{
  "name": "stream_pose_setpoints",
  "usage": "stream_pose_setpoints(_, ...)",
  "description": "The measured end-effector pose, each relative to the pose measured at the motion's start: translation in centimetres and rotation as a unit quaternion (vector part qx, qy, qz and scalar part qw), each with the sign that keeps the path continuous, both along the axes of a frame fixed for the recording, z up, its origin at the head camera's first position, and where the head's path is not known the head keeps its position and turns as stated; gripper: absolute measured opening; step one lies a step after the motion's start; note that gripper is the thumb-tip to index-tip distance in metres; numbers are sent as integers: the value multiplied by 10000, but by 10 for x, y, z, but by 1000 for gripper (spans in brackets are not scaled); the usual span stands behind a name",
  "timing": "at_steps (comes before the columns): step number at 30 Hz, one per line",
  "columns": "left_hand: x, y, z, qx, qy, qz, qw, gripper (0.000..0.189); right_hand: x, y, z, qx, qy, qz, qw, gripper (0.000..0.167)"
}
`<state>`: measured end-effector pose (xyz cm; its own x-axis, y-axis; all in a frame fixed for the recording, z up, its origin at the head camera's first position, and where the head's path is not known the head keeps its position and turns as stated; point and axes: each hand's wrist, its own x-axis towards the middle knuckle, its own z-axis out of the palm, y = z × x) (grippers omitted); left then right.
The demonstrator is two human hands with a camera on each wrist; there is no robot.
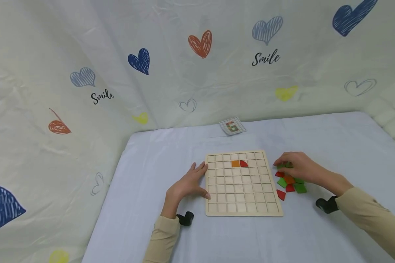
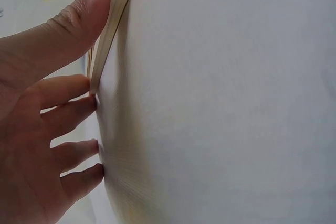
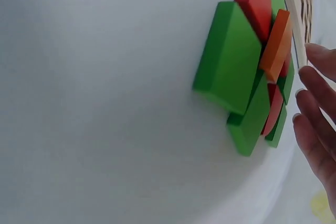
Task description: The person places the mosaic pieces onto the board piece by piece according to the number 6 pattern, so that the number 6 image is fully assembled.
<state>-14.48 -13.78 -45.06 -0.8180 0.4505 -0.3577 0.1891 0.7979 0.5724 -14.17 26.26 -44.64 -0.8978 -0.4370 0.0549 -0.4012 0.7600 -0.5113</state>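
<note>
Head view sets the loose pieces (image 1: 289, 180) beneath the right hand (image 1: 296, 166) and on its near side; its fingers bend down over the farthest ones, though I cannot tell if they pinch any. Lifting one by its edges should avoid scattering the others. Left of that hand lies the gridded board (image 1: 238, 188); the left hand (image 1: 188, 183), fingers spread, touches its left edge, where light pressure should steady it. Beyond both hands, a patterned card (image 1: 232, 126) rests on the bench (image 1: 151, 164).
</note>
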Motion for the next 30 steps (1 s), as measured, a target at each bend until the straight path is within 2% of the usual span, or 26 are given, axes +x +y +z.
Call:
stream_pose_setpoints(9, 1, -1, -1, -20, 15, 28, 10000, 116, -1, 8, -6, 175, 110, -105, 9997, 20)
stream_pose_setpoints(20, 2, 0, 0, 27, -3, 26, 10000, 116, -5, 9, -6, 312, -41, -32, 9995, 22)
stream_pose_setpoints(24, 1, 0, 0, 9, 3, -17, 10000, 116, -2, 9, -6, 284, 114, -24, 9995, 21)
stream_pose_setpoints(27, 1, 0, 1, 15, 5, 1, 10000, 115, 1, 10, -7, 167, 246, 72, 9995, 20)
stream_pose_setpoints(30, 1, 0, 0, -5, -4, 26, 10000, 115, 2, 11, -8, 89, 108, 235, 9996, 19)
